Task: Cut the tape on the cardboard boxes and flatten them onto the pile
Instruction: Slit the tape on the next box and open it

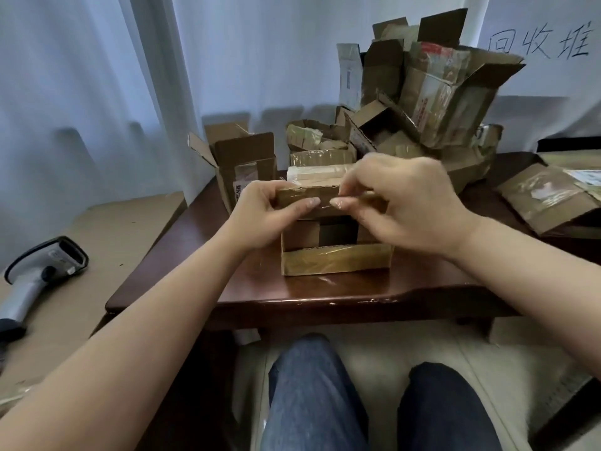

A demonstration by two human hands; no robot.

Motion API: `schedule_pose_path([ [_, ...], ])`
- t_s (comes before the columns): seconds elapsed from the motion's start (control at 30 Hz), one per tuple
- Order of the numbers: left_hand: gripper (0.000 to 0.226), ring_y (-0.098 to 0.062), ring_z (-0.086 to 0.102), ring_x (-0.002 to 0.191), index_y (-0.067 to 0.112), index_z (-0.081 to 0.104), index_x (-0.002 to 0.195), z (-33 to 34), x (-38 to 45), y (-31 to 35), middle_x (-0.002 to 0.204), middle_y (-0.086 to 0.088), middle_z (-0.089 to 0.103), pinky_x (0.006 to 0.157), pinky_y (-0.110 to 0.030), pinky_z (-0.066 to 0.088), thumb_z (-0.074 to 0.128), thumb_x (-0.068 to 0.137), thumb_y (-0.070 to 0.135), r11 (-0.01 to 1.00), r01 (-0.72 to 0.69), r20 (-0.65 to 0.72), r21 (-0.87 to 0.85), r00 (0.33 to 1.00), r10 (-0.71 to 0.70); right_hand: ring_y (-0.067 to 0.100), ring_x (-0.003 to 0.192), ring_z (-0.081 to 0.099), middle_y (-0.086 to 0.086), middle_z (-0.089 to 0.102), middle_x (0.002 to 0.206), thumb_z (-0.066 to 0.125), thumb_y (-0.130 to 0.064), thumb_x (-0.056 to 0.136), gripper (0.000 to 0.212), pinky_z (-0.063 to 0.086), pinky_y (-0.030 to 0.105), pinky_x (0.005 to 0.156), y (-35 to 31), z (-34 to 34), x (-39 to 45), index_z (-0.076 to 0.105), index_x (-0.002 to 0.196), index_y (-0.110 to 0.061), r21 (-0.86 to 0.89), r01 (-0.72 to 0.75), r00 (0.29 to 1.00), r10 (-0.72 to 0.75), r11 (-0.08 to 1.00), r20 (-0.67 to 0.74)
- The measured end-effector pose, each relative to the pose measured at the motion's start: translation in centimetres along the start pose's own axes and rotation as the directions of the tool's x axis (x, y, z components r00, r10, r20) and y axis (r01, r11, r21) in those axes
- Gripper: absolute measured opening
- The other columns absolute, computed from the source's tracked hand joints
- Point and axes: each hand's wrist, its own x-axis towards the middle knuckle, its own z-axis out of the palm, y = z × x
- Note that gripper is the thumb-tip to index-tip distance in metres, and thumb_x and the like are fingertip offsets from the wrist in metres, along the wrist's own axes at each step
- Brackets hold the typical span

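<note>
Table (325, 296) of dark wood, box-strewn, against pale curtains (81, 76).

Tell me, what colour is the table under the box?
Dark reddish-brown table, polished wood, seen in the head view.

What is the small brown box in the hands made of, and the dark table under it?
The small brown box looks like cardboard, with shiny, crinkly tape along its edges. The dark reddish table seems to be polished wood: it is glossy, with chips on its front edge.

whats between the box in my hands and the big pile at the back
In the head view, a small taped box sits right behind the held box, before the pile.
</note>
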Motion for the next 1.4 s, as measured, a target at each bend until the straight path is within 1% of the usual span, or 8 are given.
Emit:
schedule_pose_path([
  [0.13,0.018,0.002,0.052,0.058,0.017,0.066,0.073,0.5,0.2,0.6,0.060,0.016,0.060,0.060,-0.012,0.041,0.066,0.089,0.009,0.996,0.019,0.063,-0.084,0.998,-0.014,0.023,0.084,0.066,0.000,0.071,0.091,0.054,-0.025,0.088,0.022,0.055,0.040,0.069,-0.3,2.7,-3.2,0.071,0.098,-0.016,0.072,0.026,0.950,-0.047,0.997,0.309],
  [0.27,0.010,-0.005,0.063,0.078,0.013,0.067,0.088,1.1,-0.1,0.4,0.080,0.012,0.068,0.073,-0.018,0.049,0.059,0.093,0.010,0.986,0.051,0.108,-0.159,0.994,-0.034,0.022,0.118,0.057,0.005,0.064,0.125,0.051,-0.026,0.097,0.033,0.044,0.039,0.099,-0.3,5.0,-4.0,0.061,0.127,-0.016,0.234,-0.281,0.865,0.140,0.931,0.482],
  [0.5,0.023,-0.001,0.064,0.095,0.016,0.067,0.110,1.9,0.0,-0.9,0.097,0.015,0.068,0.083,-0.019,0.046,0.056,0.096,0.031,0.990,0.131,0.013,-0.049,0.991,-0.131,0.017,0.106,0.065,-0.004,0.070,0.113,0.045,-0.037,0.095,0.036,0.050,0.033,0.086,-3.1,5.1,-8.6,0.066,0.121,-0.023,0.252,-0.302,0.857,0.146,0.920,0.494],
  [0.7,0.031,-0.007,0.065,0.100,0.014,0.063,0.098,2.9,-1.2,-1.5,0.101,0.008,0.068,0.087,-0.028,0.051,0.070,0.081,0.038,0.998,0.044,-0.076,0.037,0.996,-0.041,0.012,0.068,0.064,-0.015,0.064,0.072,0.048,-0.024,0.093,0.023,0.052,0.036,0.064,-2.3,4.9,-8.8,0.066,0.106,-0.016,0.354,-0.460,0.886,0.447,0.814,0.122],
  [0.8,0.051,-0.004,0.063,0.109,0.006,0.054,0.094,3.6,-1.6,-1.8,0.109,-0.001,0.068,0.094,-0.020,0.047,0.086,0.064,0.031,0.994,0.024,-0.116,0.104,0.993,-0.012,0.015,0.072,0.060,-0.015,0.057,0.078,0.062,-0.037,0.090,0.023,0.047,0.034,0.064,-1.2,3.6,-8.2,0.056,0.100,-0.017,0.278,-0.620,0.714,0.674,0.734,-0.188],
  [1.07,0.036,0.001,0.054,0.072,0.014,0.055,0.086,5.3,-1.0,-1.3,0.077,0.011,0.058,0.067,-0.012,0.042,0.085,0.067,0.019,0.986,0.083,-0.301,0.147,0.953,-0.036,0.008,0.088,0.046,-0.005,0.041,0.111,0.085,-0.050,0.060,0.081,0.038,0.026,0.070,-1.5,5.2,-6.5,0.037,0.116,-0.017,0.284,-0.803,0.477,0.851,0.524,-0.220],
  [1.23,0.038,0.002,0.053,0.073,0.011,0.051,0.092,4.5,-1.0,-1.3,0.079,0.014,0.055,0.069,-0.011,0.039,0.081,0.069,0.012,0.988,0.091,-0.182,0.123,0.981,-0.068,0.010,0.083,0.046,-0.008,0.040,0.109,0.079,-0.041,0.069,0.070,0.037,0.029,0.069,-1.5,5.2,-6.2,0.035,0.118,-0.016,0.257,-0.807,0.493,0.846,0.532,-0.201],
  [1.4,0.057,-0.009,0.048,0.124,0.010,0.045,0.114,2.1,-1.2,-1.5,0.129,-0.004,0.050,0.102,-0.026,0.041,0.067,0.066,0.030,0.991,0.088,0.150,0.096,0.983,-0.102,0.012,0.086,0.059,-0.016,0.055,0.091,0.067,-0.013,0.078,0.043,0.050,0.040,0.080,0.5,3.5,-8.5,0.040,0.110,-0.017,0.413,-0.686,0.589,0.790,0.599,-0.169],
])
